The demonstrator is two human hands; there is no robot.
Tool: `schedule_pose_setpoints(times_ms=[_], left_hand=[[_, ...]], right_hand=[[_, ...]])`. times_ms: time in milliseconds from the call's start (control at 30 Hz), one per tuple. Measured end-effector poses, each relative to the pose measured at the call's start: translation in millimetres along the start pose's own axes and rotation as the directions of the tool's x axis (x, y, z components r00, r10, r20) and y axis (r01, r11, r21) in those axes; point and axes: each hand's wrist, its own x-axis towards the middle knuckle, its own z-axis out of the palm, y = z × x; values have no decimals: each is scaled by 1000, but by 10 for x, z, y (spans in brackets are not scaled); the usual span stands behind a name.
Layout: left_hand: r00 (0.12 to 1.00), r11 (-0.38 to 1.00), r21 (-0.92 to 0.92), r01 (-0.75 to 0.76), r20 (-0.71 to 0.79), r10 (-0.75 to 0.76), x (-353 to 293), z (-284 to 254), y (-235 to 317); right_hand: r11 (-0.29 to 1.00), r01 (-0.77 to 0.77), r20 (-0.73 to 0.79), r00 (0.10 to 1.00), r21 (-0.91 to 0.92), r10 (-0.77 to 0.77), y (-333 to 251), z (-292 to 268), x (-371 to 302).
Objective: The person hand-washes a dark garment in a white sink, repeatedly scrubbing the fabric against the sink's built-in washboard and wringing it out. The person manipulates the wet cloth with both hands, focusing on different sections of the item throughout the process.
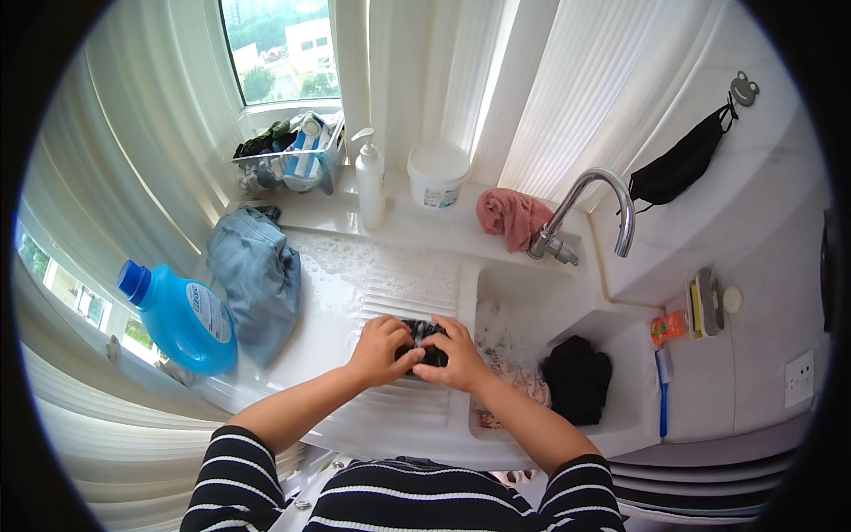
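My left hand [384, 349] and my right hand [455, 355] are side by side, fingers curled onto a small black cloth [427, 333] streaked with white suds. The cloth is bunched between them, partly hidden under the fingers. Beneath it lies the ridged washboard surface [412, 295] of the white sink unit. Just right of my right hand is the sink basin [519, 288], where pinkish wet fabric [523, 379] lies at the bottom. A crumpled black garment [578, 381] rests at the basin's right side.
Blue jeans [257, 270] and a blue detergent bottle [199, 324] are at left. Along the back stand a filled basket [292, 164], a pump bottle [370, 182], a white tub [437, 177], a pink towel [512, 217] and the curved faucet [581, 191]. A blue brush [663, 395] hangs right.
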Motion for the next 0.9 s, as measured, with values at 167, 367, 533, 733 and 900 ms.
schedule_pose_setpoints(times_ms=[167, 367, 533, 733, 900], left_hand=[[980, 978, 71, -197, 43, 194, -344, 66, 193], [935, 893, 330, 305, -284, -214, 465, 261, -335], [893, 900, 62, 431, 118, -435, 89, 61, -176], [960, 959, 126, -254, 155, 233, -445, -64, 287], [945, 925, 216, 314, -170, -281, 343, 270, -164]], right_hand=[[879, 461, -99, 876, -124, -473, -57, 212, -290], [974, -139, -316, 946, -176, 78, 165, 211, 696], [993, -105, -116, 987, 57, 111, 20, 78, 198], [855, 495, -50, 860, -151, -507, -143, 111, -323], [979, -23, -417, 907, -201, -65, 181, 212, 597]])
